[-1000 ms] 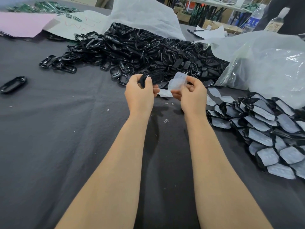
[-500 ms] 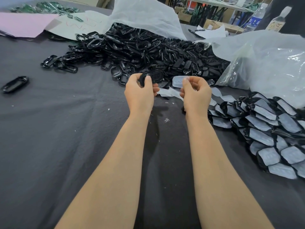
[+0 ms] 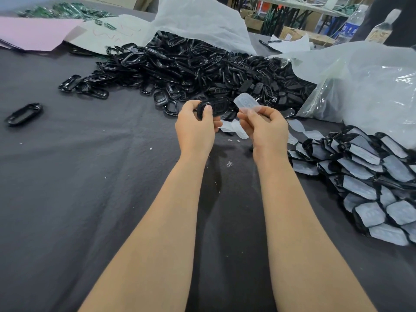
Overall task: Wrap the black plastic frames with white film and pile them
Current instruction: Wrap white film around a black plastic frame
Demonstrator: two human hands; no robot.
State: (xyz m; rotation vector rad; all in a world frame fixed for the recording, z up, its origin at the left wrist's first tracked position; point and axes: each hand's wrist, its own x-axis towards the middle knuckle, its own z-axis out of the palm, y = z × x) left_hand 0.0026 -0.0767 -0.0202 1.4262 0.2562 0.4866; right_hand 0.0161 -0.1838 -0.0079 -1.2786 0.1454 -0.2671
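— Left to right, how much is done?

— Far left on the bench (image 3: 90, 176) a lone frame (image 3: 23, 113) lies bare, well apart from everything else. Right of it, toward the far side, a big heap of bare frames (image 3: 202, 70) spills out of a white bag (image 3: 198, 23). All of that is unwrapped, so I'd judge that far more is left than finished.

— And in the middle?

— The left grip (image 3: 194, 129) is clenched round one black frame (image 3: 216, 106) and holds it up off the bench. Just to its right, the right grip (image 3: 264, 129) pinches a piece of white film (image 3: 246, 104) by its near end. The film's free end reaches up and left toward the frame.

— Is the film on the frame yet?

— Not that I can see. The film sits just beside the frame's right end, and I cannot tell whether their edges touch. I'd say this frame is only at the start of its wrapping. A strip of film (image 3: 231, 128) lies on the bench below, between the two grips.

— And the finished ones?

— They are on the right, near side: a pile of wrapped frames (image 3: 364, 176) in overlapping rows, close to the right forearm. A clear bag (image 3: 360, 91) sits beyond them. The frame in hand is wrapped and added there last.
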